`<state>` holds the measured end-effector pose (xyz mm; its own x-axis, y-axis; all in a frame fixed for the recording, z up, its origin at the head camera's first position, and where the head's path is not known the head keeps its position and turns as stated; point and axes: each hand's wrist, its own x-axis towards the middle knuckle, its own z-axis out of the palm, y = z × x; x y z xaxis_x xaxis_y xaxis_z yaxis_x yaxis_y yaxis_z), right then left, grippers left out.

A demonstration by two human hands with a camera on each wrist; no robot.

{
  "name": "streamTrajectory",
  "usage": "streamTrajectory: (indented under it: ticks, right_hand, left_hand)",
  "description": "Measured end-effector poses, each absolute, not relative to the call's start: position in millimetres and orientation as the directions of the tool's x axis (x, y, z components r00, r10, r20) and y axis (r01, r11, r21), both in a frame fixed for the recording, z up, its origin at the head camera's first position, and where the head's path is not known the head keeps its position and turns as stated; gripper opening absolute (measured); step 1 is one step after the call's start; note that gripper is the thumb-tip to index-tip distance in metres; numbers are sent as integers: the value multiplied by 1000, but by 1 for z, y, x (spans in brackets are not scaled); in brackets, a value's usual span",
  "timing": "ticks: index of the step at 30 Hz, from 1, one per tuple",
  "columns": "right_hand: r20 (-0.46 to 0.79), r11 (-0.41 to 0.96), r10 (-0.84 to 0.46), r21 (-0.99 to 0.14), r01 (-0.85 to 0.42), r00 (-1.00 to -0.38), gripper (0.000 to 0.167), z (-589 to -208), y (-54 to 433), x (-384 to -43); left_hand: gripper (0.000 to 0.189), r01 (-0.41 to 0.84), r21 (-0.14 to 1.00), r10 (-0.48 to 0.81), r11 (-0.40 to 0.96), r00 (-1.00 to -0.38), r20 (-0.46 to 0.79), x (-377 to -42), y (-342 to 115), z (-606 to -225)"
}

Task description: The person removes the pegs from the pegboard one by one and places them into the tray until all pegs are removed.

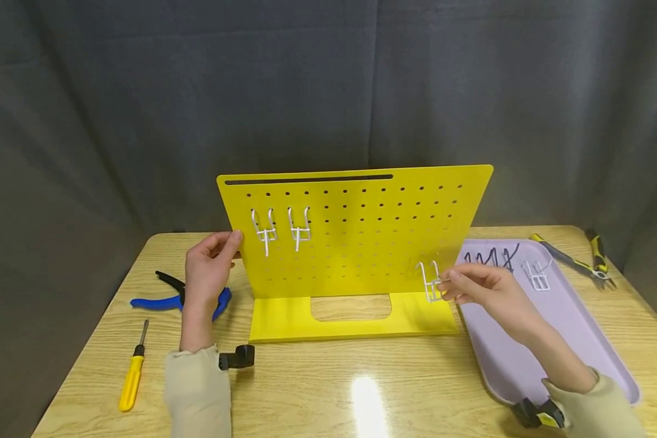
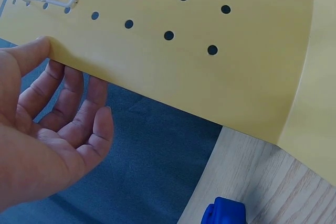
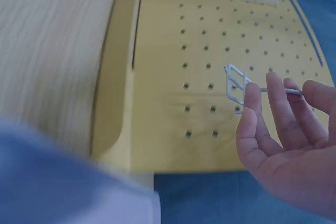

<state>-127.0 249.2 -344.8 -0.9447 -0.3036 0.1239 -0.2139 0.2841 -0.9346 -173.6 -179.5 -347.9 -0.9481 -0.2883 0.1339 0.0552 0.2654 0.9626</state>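
A yellow pegboard [image 1: 350, 255] stands on its own folded base on the table. My left hand [image 1: 208, 267] grips its left edge, thumb on the front face and fingers behind, as the left wrist view shows. Two white wire pegboard hooks, one [image 1: 266, 234] beside the other [image 1: 300, 232], hang at the upper left of the board. My right hand [image 1: 490, 295] pinches another white wire hook [image 1: 426, 283] by its prong, in front of the board's lower right. In the right wrist view this hook's square frame [image 3: 229, 85] faces the holes.
A lilac tray [image 1: 525, 347] at the right holds several black hooks [image 1: 487, 258] and a white hook [image 1: 538, 281]. Yellow-handled pliers [image 1: 569, 261] lie beyond it. To the left are a blue-handled tool [image 1: 159, 303] and a yellow screwdriver [image 1: 132, 382]. A dark curtain [image 1: 306, 91] hangs behind.
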Motion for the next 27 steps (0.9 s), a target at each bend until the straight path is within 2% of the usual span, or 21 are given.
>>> streamTrajectory:
  ticks: [16, 27]
  right_hand:
    - [6, 454, -257, -882, -126, -966, 27, -366, 311, -118]
    - [-95, 416, -244, -909, -16, -965, 27, -380, 333, -122]
  left_hand:
    - [46, 40, 965, -290, 261, -950, 117, -172, -178, -346]
    - [46, 48, 965, -294, 257, -948, 125, -174, -178, -347]
